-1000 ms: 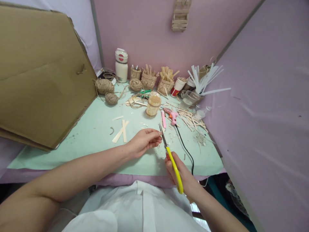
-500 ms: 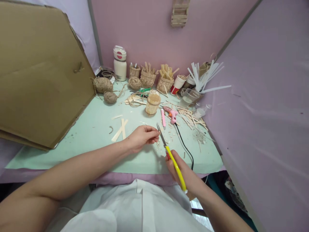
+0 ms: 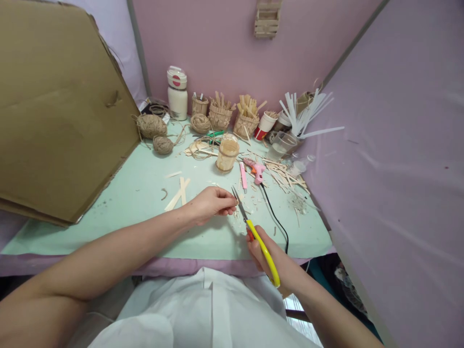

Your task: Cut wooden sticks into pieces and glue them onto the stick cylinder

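Observation:
My right hand (image 3: 266, 251) grips yellow-handled scissors (image 3: 263, 246), their blades pointing up and left, slightly parted at the tips. Close beside the blades is my left hand (image 3: 213, 205), thumb and fingers pinched together. What it pinches is too small to name; a tiny pale bit may show at the fingertips. Small wood scraps lie on the table below the blades. Beyond the hands stands a round wooden-stick cup (image 3: 227, 155) with twine around it. A pink craft knife (image 3: 243, 176) and a pink glue gun (image 3: 256, 170) lie to its right.
Crossed wooden sticks (image 3: 178, 194) lie left of my left hand. Twine balls (image 3: 151, 126), stick-filled baskets (image 3: 220, 117) and a white bottle (image 3: 177, 101) line the back. Cut wood strips (image 3: 286, 174) are scattered at right. A large cardboard sheet (image 3: 65, 111) stands at left. The glue gun's black cord (image 3: 275, 217) runs to the front edge.
The view has shifted slightly. The scissor tips look a little more apart, while both hands stay in nearly the same place with the same grips.

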`<state>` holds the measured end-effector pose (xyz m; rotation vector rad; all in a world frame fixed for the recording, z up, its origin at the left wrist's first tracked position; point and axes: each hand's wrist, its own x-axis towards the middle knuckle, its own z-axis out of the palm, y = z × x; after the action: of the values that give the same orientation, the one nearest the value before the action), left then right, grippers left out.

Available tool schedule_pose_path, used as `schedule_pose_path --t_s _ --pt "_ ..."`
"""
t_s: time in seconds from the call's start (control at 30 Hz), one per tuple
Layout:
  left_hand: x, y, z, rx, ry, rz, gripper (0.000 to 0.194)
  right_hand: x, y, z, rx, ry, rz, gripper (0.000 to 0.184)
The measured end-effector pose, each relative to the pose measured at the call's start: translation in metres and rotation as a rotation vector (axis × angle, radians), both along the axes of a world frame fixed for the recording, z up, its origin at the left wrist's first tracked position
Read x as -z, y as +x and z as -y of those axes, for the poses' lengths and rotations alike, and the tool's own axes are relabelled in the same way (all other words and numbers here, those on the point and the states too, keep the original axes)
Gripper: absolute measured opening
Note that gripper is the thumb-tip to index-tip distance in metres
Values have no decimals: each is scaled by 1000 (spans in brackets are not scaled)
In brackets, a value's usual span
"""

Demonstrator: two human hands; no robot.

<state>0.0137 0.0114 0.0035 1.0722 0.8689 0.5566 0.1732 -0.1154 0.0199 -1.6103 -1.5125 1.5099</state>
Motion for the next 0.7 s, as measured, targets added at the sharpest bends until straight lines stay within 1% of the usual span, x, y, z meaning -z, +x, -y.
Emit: schedule_pose_path --t_s 0.17,0.37,0.43,0.53,0.63,0.7 --pt "0 -2 -2 46 -26 33 15 10 4 1 -10 12 -62 47" --pt "4 -3 -4 91 -31 42 18 17 7 2 -5 -27 -108 47" --pt "4 -3 -4 94 -37 35 18 17 7 3 6 -61 -142 44" --pt "4 -3 -4 101 -41 28 18 17 8 4 23 -95 -150 35" --pt "3 -2 -3 105 -60 29 17 18 11 4 14 -66 -102 25" --pt "4 0 -2 102 -77 31 17 19 13 4 13 -46 -74 23"
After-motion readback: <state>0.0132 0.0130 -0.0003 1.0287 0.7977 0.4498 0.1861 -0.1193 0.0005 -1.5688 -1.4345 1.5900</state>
